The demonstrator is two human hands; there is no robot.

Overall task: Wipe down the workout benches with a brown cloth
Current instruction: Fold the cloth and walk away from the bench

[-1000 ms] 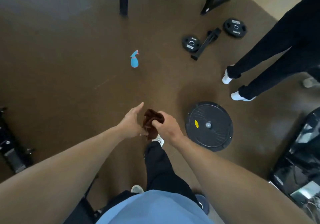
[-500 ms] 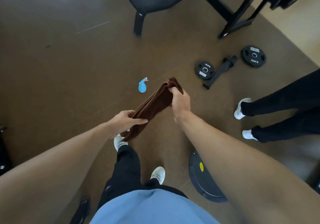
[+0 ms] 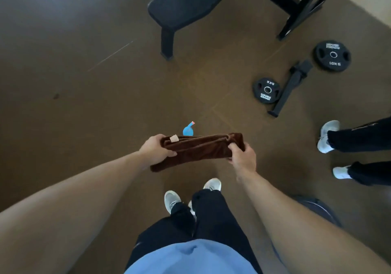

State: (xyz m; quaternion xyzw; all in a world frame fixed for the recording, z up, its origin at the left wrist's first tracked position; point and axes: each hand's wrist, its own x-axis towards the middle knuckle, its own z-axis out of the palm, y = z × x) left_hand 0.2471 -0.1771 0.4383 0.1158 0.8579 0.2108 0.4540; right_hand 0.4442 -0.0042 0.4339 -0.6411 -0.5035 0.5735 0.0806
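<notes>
A folded brown cloth (image 3: 198, 148) is stretched level between my two hands in front of me. My left hand (image 3: 155, 147) grips its left end, near a small pale tag. My right hand (image 3: 243, 157) grips the right end, fingers curled round the folds. A black padded workout bench (image 3: 190, 2) stands ahead at the top of the view, some way beyond the cloth.
A blue spray bottle (image 3: 188, 129) lies on the brown floor just past the cloth. Two black weight plates (image 3: 267, 90) (image 3: 332, 55) and a black bar (image 3: 289, 89) lie to the right. Another person's legs (image 3: 359, 136) stand at the right edge. A large plate (image 3: 317, 208) sits by my right arm.
The cloth went from bunched, to slanted, to pulled out level between both hands. The view has tilted up, bringing the bench closer and the big plate lower.
</notes>
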